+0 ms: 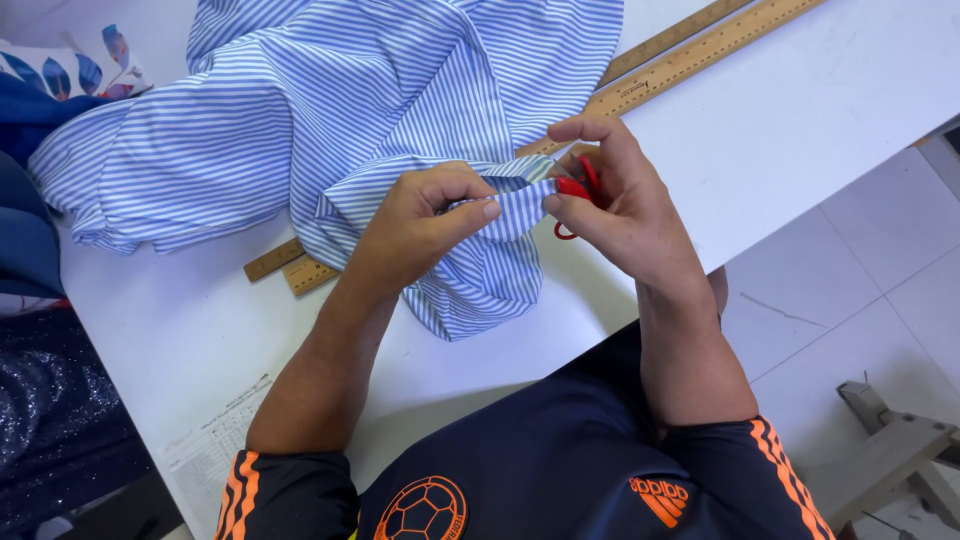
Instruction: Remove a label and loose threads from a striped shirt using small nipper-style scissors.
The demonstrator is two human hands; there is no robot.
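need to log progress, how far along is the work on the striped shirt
Done: nothing finished shows; no cut or trimmed bits lie on the table. In hand: the left hand pinches a fold of the shirt taut, and the right hand holds red snips at its edge. Left: most of the shirt lies bunched over the rulers.

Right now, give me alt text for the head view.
Two hands pinch a fold of blue-striped cloth over a white table; the left hand grips the fold, the right hand holds small red snips. Two wooden rulers lie beneath the cloth.
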